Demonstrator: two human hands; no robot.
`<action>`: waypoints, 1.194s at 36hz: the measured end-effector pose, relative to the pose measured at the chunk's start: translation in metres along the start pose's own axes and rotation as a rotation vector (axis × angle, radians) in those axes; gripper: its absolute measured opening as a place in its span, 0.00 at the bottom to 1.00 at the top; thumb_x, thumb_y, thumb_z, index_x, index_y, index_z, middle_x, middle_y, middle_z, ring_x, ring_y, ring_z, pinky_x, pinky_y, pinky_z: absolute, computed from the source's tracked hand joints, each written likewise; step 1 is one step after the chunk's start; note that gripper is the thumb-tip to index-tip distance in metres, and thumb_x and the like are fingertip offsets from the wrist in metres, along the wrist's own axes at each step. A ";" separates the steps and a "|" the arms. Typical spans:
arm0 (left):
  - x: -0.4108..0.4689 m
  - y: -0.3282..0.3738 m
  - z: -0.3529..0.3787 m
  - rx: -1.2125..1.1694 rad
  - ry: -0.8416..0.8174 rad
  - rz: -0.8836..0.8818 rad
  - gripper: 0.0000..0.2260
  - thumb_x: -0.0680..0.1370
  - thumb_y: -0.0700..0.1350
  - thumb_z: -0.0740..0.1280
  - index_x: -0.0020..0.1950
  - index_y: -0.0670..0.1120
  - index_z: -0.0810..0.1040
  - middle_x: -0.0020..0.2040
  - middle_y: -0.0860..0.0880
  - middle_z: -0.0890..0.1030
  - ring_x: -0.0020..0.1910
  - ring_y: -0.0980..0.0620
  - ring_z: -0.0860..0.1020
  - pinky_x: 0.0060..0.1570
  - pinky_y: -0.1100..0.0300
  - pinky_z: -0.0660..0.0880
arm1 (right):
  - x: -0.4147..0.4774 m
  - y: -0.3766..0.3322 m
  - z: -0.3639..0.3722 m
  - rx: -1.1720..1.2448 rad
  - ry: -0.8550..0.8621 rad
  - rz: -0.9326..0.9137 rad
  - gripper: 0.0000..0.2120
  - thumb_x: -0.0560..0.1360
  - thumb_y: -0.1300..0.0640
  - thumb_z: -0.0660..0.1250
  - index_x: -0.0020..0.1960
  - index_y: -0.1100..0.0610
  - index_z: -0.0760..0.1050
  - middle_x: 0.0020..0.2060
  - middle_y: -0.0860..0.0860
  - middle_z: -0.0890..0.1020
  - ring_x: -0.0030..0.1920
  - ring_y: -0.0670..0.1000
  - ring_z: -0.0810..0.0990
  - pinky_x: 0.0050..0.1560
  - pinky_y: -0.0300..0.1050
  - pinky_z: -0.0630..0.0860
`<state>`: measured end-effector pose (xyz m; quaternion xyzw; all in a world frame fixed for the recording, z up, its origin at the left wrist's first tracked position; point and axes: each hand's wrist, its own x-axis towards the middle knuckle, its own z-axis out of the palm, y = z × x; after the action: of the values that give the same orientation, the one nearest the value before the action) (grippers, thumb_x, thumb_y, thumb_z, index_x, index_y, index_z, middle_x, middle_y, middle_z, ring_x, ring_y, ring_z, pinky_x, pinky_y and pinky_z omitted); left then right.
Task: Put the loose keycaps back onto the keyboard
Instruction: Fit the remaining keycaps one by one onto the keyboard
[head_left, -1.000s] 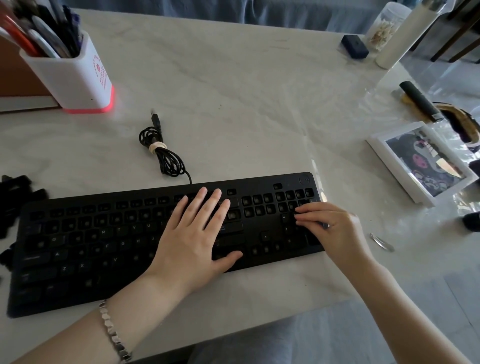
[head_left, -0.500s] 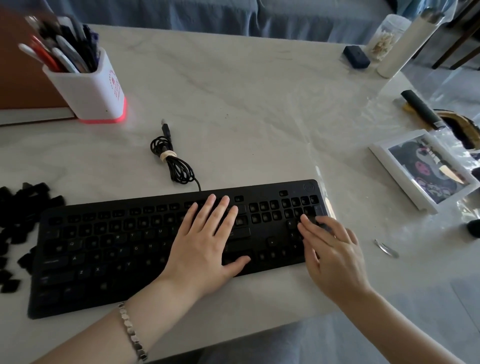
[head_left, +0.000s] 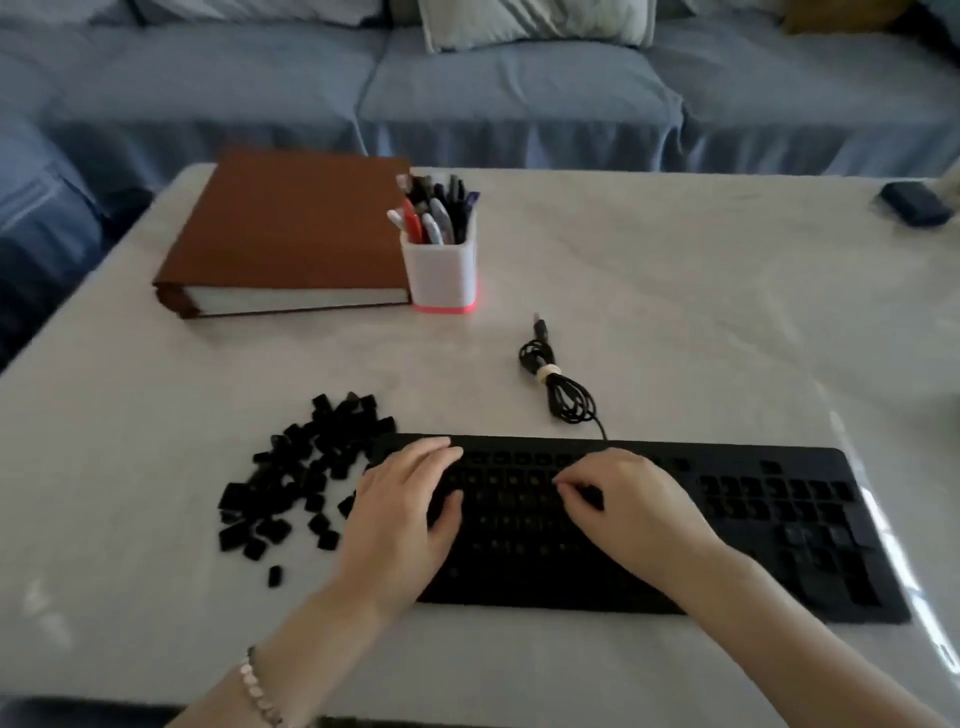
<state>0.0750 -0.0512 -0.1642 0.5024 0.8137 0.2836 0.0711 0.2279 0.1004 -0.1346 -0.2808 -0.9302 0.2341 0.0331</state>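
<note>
A black keyboard (head_left: 779, 519) lies across the near middle of the pale table. A heap of several loose black keycaps (head_left: 311, 467) sits on the table just off its left end. My left hand (head_left: 405, 514) rests flat on the keyboard's left end, fingers straight toward the top corner, right beside the heap. My right hand (head_left: 628, 504) is over the middle key rows with its fingers bent and their tips down on the keys. I see no keycap in either hand. The view is blurred.
The keyboard's coiled cable (head_left: 561, 389) lies behind it. Farther back stand a white pen holder (head_left: 441, 270) and a thick brown book (head_left: 291, 234). A small dark object (head_left: 917, 202) is at the far right edge. A blue sofa (head_left: 519, 104) runs behind the table.
My view swung left, bringing the keycap heap and book into sight. Both hands slid left along the keyboard: the right from the number pad to the middle, the left to the left end.
</note>
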 end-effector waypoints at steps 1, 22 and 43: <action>-0.006 -0.014 -0.010 0.053 0.014 -0.053 0.17 0.74 0.49 0.65 0.59 0.42 0.79 0.59 0.47 0.79 0.58 0.51 0.75 0.58 0.53 0.69 | 0.008 -0.013 0.005 0.033 -0.024 -0.028 0.11 0.78 0.54 0.60 0.55 0.51 0.80 0.51 0.44 0.81 0.54 0.44 0.76 0.54 0.37 0.71; -0.040 -0.102 -0.061 0.093 -0.057 -0.465 0.13 0.74 0.44 0.70 0.57 0.47 0.74 0.48 0.54 0.70 0.44 0.54 0.73 0.40 0.65 0.64 | 0.096 -0.158 0.096 -0.279 -0.391 -0.269 0.19 0.75 0.55 0.67 0.63 0.57 0.67 0.57 0.54 0.72 0.57 0.55 0.72 0.51 0.46 0.70; -0.037 -0.112 -0.056 0.090 0.005 -0.388 0.05 0.71 0.33 0.70 0.45 0.38 0.80 0.42 0.45 0.77 0.39 0.40 0.78 0.35 0.58 0.67 | 0.096 -0.170 0.107 -0.157 -0.352 -0.294 0.11 0.76 0.69 0.56 0.55 0.62 0.72 0.48 0.56 0.66 0.45 0.56 0.71 0.41 0.44 0.65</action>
<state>-0.0170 -0.1424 -0.1835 0.3380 0.9073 0.2291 0.1000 0.0399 -0.0173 -0.1589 -0.0989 -0.9679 0.1989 -0.1178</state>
